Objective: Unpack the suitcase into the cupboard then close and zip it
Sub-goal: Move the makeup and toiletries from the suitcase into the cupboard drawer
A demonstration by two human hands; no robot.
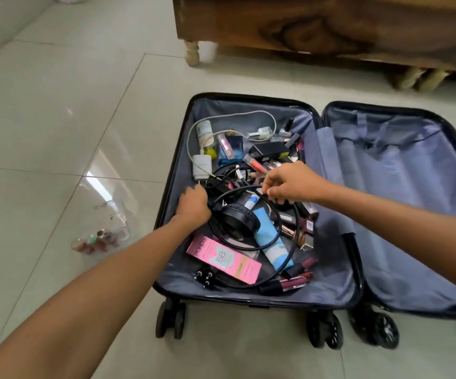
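Observation:
A dark suitcase [330,299] lies open on the floor, its right half lined in grey-blue and bare. The left half holds black headphones [235,220], a tangle of black cable [284,236], a pink box [224,259], a blue tube [269,242], a white charger [201,166] with its white cord, and several lipsticks and small bottles. My left hand [192,205] grips the left end of the headphones and cable. My right hand [287,184] pinches the black cable just above the headphones.
A wooden piece of furniture [330,26] on turned legs stands behind the suitcase. A clear plastic organiser [98,239] with small cosmetics sits on the pale tiled floor to the left. The suitcase wheels [325,330] point toward me.

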